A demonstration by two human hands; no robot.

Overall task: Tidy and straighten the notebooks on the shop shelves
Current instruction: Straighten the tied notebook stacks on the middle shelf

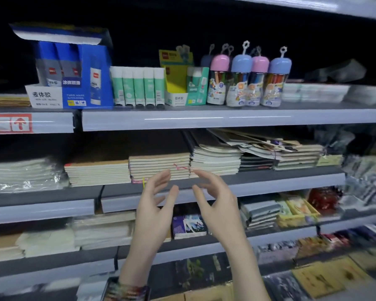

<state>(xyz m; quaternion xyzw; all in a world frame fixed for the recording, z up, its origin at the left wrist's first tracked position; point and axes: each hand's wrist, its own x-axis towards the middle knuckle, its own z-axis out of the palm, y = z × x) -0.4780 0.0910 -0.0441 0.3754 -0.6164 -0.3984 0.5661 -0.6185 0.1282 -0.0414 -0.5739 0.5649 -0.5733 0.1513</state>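
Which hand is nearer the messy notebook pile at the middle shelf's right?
Right. The right hand is below-left of the messy pile; the left hand is farther left, below the banded stack.

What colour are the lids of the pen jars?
Front lids alternate pink and pale blue; head view shows them.

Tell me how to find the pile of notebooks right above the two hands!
Find the shelf with the green glue sticks, then drop one shelf. In the middle, just above the left hand and right hand, lies a flat notebook pile. Only it has a pink band round it; the plain pile to its left and taller pile to its right have none.
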